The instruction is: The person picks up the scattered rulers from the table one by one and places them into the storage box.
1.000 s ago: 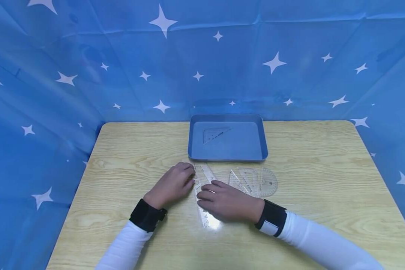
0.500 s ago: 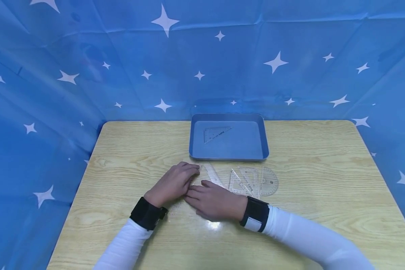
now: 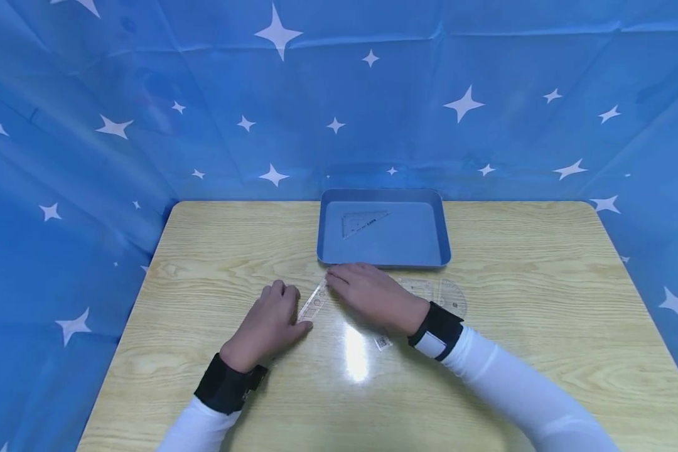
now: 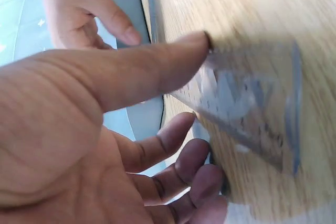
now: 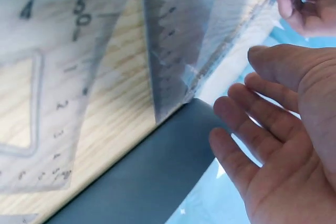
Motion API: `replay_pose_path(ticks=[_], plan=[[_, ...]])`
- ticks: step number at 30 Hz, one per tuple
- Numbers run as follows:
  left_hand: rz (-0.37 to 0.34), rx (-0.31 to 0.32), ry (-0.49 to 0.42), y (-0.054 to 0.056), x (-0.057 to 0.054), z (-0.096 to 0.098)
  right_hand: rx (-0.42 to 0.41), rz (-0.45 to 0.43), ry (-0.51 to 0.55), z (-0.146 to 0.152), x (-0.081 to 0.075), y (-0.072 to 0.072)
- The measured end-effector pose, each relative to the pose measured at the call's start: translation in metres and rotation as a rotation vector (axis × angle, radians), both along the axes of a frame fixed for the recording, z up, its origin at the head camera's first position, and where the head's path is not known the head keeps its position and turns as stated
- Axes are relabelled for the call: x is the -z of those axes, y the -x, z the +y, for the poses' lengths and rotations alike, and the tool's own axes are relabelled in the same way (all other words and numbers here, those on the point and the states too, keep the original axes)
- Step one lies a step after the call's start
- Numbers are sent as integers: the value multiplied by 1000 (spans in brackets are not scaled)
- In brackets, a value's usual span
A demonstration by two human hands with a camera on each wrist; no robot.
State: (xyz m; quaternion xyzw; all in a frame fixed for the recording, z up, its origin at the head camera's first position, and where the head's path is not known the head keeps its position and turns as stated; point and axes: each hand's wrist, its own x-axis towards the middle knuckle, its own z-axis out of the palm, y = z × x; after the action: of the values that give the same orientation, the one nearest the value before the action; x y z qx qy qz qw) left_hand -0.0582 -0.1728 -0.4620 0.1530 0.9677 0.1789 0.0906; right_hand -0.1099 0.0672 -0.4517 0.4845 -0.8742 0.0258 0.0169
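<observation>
Clear ruler [image 3: 312, 305], well inside the bench's [image 3: 231, 245] left edge, is best steadied at both ends (hands [image 3: 267, 328] [image 3: 375, 298] relaxed, ungripping).

Booth-like space; starry drapes [image 3: 407, 138], table [image 3: 520, 263]

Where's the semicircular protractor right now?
In the head view, the protractor lies on the table, just in front of the right end of the blue tray, right of the right hand and beside a clear set square.
</observation>
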Motion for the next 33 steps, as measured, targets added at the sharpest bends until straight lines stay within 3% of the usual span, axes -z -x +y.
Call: replay_pose_path(ticks=[5, 10, 19, 25, 33], plan=[[-83, -67, 32, -15, 0, 4, -15, 28, 18, -4, 5, 8], [-136, -117, 29, -21, 1, 5, -40, 84, -4, -11, 11, 8], [-181, -140, -96, -21, 2, -4, -66, 188, -58, -17, 24, 10], [-193, -122, -131, -18, 0, -10, -59, 232, -13, -19, 28, 11], [-211, -115, -162, -16, 1, -13, -60, 152, -66, -20, 24, 16]])
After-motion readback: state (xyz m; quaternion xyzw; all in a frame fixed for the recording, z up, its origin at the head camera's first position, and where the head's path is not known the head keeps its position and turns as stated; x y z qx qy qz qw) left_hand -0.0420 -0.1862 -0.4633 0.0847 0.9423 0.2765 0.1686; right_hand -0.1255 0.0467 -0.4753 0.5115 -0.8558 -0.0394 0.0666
